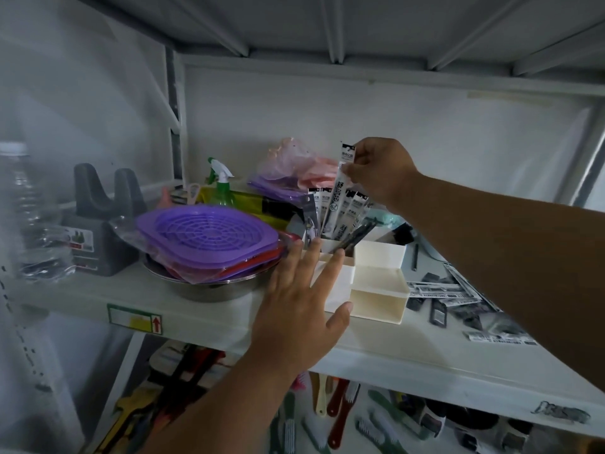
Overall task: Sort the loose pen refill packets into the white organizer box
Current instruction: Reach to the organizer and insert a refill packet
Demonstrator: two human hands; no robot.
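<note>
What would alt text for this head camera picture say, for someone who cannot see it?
A right hand pinches a pen refill packet upright above a white organizer box on a shelf, while the open left hand steadies the box. More packets lie loose to its right.

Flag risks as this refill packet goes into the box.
1. The back compartment is already crowded with upright packets; pushing in the packet pinched by the right hand may bend it.
2. The white box sits near the shelf edge; only the left hand's flat fingers steady it.
</note>
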